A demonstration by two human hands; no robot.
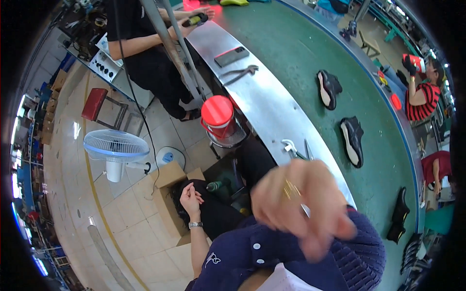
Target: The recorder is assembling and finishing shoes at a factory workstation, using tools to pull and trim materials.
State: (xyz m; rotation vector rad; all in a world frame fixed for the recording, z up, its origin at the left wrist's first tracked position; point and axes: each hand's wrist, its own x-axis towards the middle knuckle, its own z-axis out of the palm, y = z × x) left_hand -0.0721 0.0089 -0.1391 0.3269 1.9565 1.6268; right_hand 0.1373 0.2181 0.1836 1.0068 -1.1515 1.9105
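My right hand (305,206) is raised close in front of my chest and smeared by motion. A gold ring (291,189) shows on it, and a small silvery sliver appears by the fingers, too blurred to name. My left hand (192,198) rests by my thigh with loosely curled fingers and nothing visible in it. Just beyond my right hand, a tool with a pale metal head (290,146) and a slim pointed tool (308,149) lie on the metal bench edge (284,114). Farther up this edge are pincers (240,73) and a dark phone (231,56).
Black shoes with white soles (352,141) stand on the green belt (310,63). A red-lidded bucket (217,111) sits on a stool left of the bench. A cardboard box (167,206) and a fan (116,145) are at left. A co-worker (138,48) stands at the far left.
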